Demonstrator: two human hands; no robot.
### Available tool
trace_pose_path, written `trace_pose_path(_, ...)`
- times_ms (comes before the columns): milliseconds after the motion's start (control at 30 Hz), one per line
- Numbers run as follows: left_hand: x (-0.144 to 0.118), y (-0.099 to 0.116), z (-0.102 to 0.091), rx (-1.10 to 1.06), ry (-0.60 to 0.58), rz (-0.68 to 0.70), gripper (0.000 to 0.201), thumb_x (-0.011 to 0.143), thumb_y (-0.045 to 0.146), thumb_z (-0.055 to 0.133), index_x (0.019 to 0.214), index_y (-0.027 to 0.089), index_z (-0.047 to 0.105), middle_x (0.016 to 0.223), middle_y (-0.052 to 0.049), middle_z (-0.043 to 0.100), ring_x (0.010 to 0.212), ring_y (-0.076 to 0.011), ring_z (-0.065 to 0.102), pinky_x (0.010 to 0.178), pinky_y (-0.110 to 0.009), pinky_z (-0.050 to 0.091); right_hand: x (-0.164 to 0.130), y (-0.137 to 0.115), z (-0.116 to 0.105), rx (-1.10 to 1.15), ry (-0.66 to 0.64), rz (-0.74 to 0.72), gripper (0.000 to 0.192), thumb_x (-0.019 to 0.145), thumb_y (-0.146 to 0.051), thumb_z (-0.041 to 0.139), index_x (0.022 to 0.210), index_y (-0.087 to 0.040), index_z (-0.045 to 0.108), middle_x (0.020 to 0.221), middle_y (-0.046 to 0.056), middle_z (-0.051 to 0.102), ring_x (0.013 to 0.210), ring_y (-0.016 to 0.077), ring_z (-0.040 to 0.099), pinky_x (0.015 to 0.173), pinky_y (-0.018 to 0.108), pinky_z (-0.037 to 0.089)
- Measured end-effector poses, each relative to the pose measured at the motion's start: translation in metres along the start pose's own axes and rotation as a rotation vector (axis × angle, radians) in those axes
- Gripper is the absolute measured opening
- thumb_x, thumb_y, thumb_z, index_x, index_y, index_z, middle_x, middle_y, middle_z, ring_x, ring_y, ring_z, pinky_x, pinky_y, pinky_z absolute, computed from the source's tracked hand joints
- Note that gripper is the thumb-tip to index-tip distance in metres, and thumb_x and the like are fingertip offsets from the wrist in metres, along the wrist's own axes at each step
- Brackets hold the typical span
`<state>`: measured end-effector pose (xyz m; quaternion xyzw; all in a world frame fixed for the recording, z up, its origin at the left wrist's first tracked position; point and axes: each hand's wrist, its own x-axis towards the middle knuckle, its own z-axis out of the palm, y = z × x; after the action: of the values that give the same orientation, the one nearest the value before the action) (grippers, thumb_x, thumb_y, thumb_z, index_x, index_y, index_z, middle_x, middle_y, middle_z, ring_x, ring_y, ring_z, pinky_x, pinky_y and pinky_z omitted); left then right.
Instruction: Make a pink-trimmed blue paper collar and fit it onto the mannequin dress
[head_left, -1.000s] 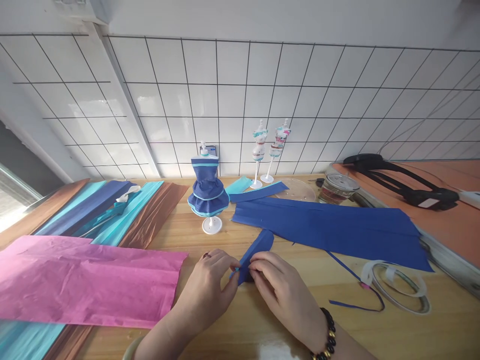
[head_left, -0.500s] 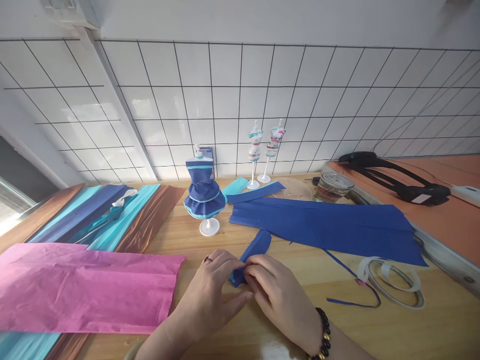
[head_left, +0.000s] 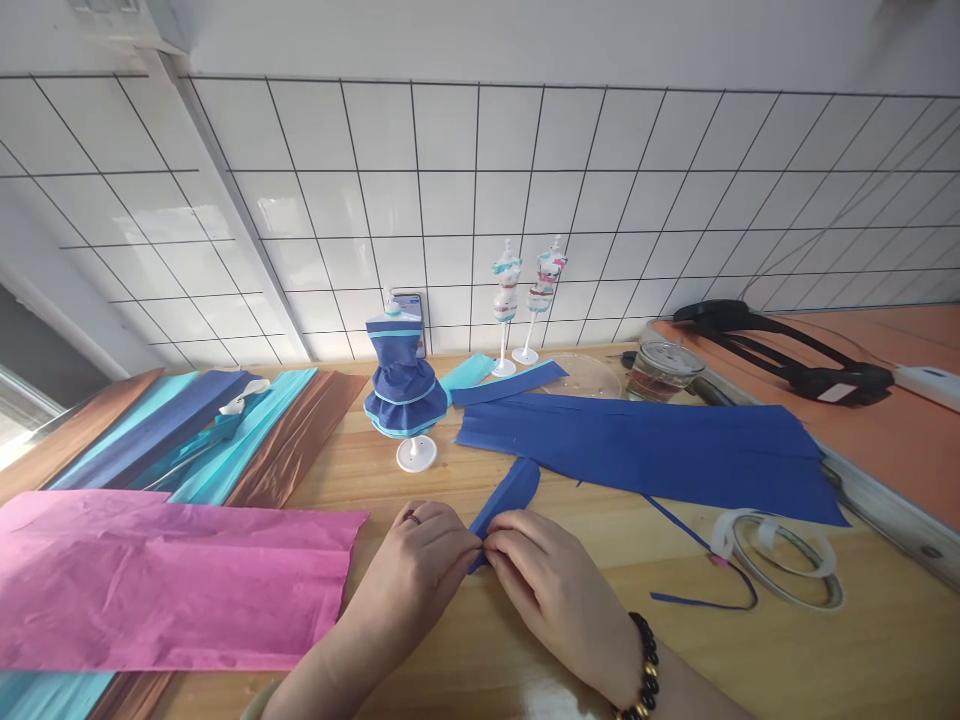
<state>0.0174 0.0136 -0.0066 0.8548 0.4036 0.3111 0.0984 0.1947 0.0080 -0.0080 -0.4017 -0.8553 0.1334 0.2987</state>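
Note:
A short strip of dark blue paper [head_left: 512, 491], rounded at its far end, slants across the wooden table in front of me. My left hand [head_left: 424, 560] pinches its near part between thumb and fingertips. Right beside those fingertips, my right hand [head_left: 551, 585] is also closed on the strip, a beaded bracelet at its wrist. The fingers cover much of the near end. Beyond stands a small dress form [head_left: 405, 370] in a blue, tiered dress with light blue trim. A wide blue paper sheet [head_left: 660, 445] lies behind and to the right.
Pink paper [head_left: 187, 580] and folded brown, turquoise and blue papers [head_left: 285, 430] cover the left side. Two bare mini dress forms [head_left: 505, 290] stand near the tiled wall. To the right are a roll of tape [head_left: 787, 560], a thin blue strip [head_left: 705, 602] and a glass jar [head_left: 664, 370].
My left thumb, apart from the fingers before, has closed against them on the strip. The right hand keeps its pinch nearly in place. The whole view has shifted slightly.

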Motion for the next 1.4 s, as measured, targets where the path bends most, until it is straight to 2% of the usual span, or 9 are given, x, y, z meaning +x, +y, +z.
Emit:
trace_pose_path(367, 0.002, -0.003, 0.002, 0.098, 0.019, 0.08, 0.018, 0.082, 0.01, 0.044, 0.078, 0.018, 0.059, 0.073, -0.003, 0.061, 0.074, -0.0173, 0.056, 0.069, -0.032, 0.043, 0.002, 0.0, 0.0, 0.029, -0.004, 0.017, 0.016, 0.089, -0.015, 0.04, 0.09, -0.019, 0.055, 0.09, 0.005, 0.058, 0.082, 0.0175, 0.053, 0.072, 0.033, 0.046)
trace_pose_path(567, 0.002, -0.014, 0.0, 0.11, 0.03, 0.088, 0.015, 0.083, 0.013, 0.044, 0.084, 0.019, 0.058, 0.082, -0.003, 0.064, 0.082, -0.0166, 0.059, 0.072, -0.029, 0.044, 0.004, 0.011, -0.005, 0.063, 0.144, 0.027, 0.021, 0.087, -0.017, 0.044, 0.108, -0.018, 0.049, 0.103, 0.008, 0.057, 0.096, 0.0192, 0.051, 0.084, 0.035, 0.045)
trace_pose_path(767, 0.002, -0.019, -0.003, 0.141, 0.083, 0.12, 0.016, 0.085, 0.017, 0.043, 0.087, 0.02, 0.058, 0.085, -0.003, 0.066, 0.085, -0.0175, 0.061, 0.073, -0.029, 0.046, 0.006, 0.015, -0.008, 0.013, 0.24, 0.062, 0.022, 0.087, -0.016, 0.043, 0.108, -0.019, 0.049, 0.103, 0.009, 0.058, 0.099, 0.0193, 0.052, 0.087, 0.036, 0.044)
trace_pose_path(900, 0.0, -0.026, 0.0, 0.153, 0.097, 0.134, 0.016, 0.085, 0.019, 0.043, 0.087, 0.02, 0.058, 0.084, -0.004, 0.065, 0.082, -0.0173, 0.062, 0.07, -0.027, 0.047, 0.007, 0.004, -0.016, -0.086, 0.173, 0.113, 0.02, 0.085, -0.014, 0.045, 0.103, -0.02, 0.051, 0.1, 0.006, 0.058, 0.093, 0.0176, 0.054, 0.082, 0.032, 0.046)
trace_pose_path(1067, 0.0, -0.03, 0.0, 0.146, 0.089, 0.152, 0.014, 0.085, 0.021, 0.044, 0.086, 0.02, 0.058, 0.085, -0.004, 0.065, 0.083, -0.0174, 0.062, 0.07, -0.026, 0.047, 0.002, 0.002, -0.048, -0.231, 0.109, 0.22, 0.008, 0.081, -0.015, 0.052, 0.084, -0.02, 0.057, 0.085, 0.002, 0.061, 0.081, 0.0157, 0.057, 0.072, 0.027, 0.046)
trace_pose_path(1133, 0.0, -0.028, -0.001, 0.143, 0.081, 0.14, 0.015, 0.085, 0.023, 0.044, 0.085, 0.02, 0.058, 0.086, -0.004, 0.065, 0.084, -0.0175, 0.062, 0.069, -0.026, 0.047, -0.009, 0.011, -0.069, -0.302, 0.118, 0.285, 0.014, 0.083, -0.016, 0.048, 0.074, -0.021, 0.057, 0.076, 0.001, 0.06, 0.076, 0.0155, 0.057, 0.069, 0.027, 0.045)
trace_pose_path(1267, 0.002, -0.024, -0.003, 0.133, 0.092, 0.135, 0.017, 0.086, 0.023, 0.042, 0.085, 0.02, 0.059, 0.086, -0.004, 0.066, 0.083, -0.0173, 0.062, 0.069, -0.026, 0.048, -0.054, 0.042, -0.11, -0.465, 0.161, 0.434, 0.021, 0.083, -0.016, 0.043, 0.068, -0.02, 0.057, 0.07, 0.003, 0.06, 0.072, 0.0177, 0.056, 0.064, 0.028, 0.042)
trace_pose_path(1400, 0.002, -0.023, -0.003, 0.134, 0.104, 0.162, 0.017, 0.086, 0.024, 0.042, 0.086, 0.021, 0.059, 0.085, -0.005, 0.067, 0.082, -0.0178, 0.063, 0.069, -0.026, 0.049, -0.111, 0.077, -0.128, -0.599, 0.174, 0.507, 0.023, 0.078, -0.015, 0.046, 0.06, -0.02, 0.058, 0.063, 0.004, 0.06, 0.063, 0.0194, 0.056, 0.058, 0.03, 0.041)
